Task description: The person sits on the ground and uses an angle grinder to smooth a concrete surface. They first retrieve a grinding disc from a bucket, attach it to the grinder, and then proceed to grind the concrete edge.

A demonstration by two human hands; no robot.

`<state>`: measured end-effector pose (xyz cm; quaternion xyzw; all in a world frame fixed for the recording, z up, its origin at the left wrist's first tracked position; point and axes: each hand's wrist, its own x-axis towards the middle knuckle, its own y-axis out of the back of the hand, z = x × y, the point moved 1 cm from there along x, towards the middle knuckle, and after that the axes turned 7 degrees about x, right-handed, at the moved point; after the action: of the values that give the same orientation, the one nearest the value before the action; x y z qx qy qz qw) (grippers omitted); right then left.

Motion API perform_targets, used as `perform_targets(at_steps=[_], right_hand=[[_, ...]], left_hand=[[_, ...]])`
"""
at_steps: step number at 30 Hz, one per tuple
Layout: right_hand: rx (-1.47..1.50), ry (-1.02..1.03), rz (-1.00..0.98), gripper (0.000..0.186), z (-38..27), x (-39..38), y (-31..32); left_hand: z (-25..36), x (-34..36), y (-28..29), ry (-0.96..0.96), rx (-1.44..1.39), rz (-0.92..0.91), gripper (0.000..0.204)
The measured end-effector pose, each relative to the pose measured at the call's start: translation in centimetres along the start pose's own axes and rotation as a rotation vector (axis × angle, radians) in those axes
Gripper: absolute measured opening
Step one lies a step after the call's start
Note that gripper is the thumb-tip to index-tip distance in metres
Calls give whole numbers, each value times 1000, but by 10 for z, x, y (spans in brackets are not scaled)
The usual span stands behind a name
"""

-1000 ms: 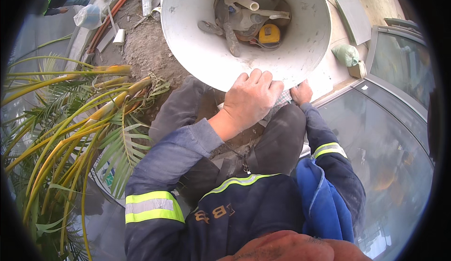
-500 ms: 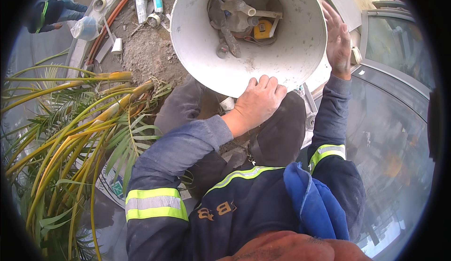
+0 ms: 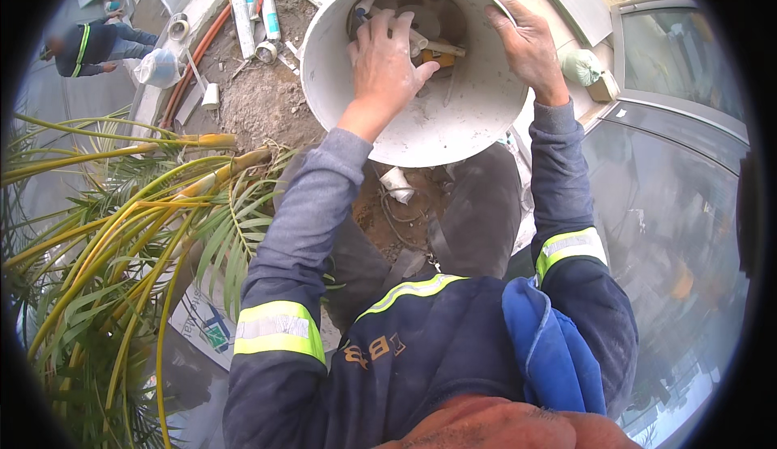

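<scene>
A white bucket (image 3: 421, 137) stands tilted in front of me, with white pipe pieces (image 3: 443, 47), a yellow tool (image 3: 439, 59) and other dusty items inside. My left hand (image 3: 382, 65) reaches into it over these items, fingers spread and slightly bent; the items under it are partly hidden. My right hand (image 3: 528, 44) grips the bucket's upper right rim with thumb and fingers. Below the bucket, between my legs, lie a small white object (image 3: 396, 184) and some cord on dirt.
Palm fronds (image 3: 121, 222) fill the left. A co-worker (image 3: 89, 48) is at upper left, near orange tubing (image 3: 194, 69) and sealant tubes (image 3: 243, 24). Glass panels (image 3: 664, 230), a grey board (image 3: 575, 8) and a pale green bag (image 3: 580, 66) are on the right.
My left hand has moved from the near rim up into the bucket and spread its fingers. My right hand has risen from low beside the bucket to grip its upper right rim.
</scene>
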<state>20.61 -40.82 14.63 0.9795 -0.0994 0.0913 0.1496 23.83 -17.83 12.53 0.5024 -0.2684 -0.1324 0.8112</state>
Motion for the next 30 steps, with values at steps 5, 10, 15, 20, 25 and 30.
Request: perform_targets(at_steps=[5,10,15,20,25,30], right_hand=[[81,39,-4,36,3,2,-6],[69,37,16,36,-3,-1,-2],[50,16,38,36,-2,-12,-1],[48,18,35,37,-3,-17,-1],[56,33,50,36,-1,-18,-1],[23,56,60,35,2,-16,0]], left_hand=[[-36,21,-69,-84,25,-604,27],[12,-60,-50,-417,90,-493,15],[76,-98,10,-485,-372,-279,14],[75,-112,-4,-329,-408,-252,18],[71,-114,0,-189,-477,-219,13],[53,-107,11,-5,-546,-180,9]])
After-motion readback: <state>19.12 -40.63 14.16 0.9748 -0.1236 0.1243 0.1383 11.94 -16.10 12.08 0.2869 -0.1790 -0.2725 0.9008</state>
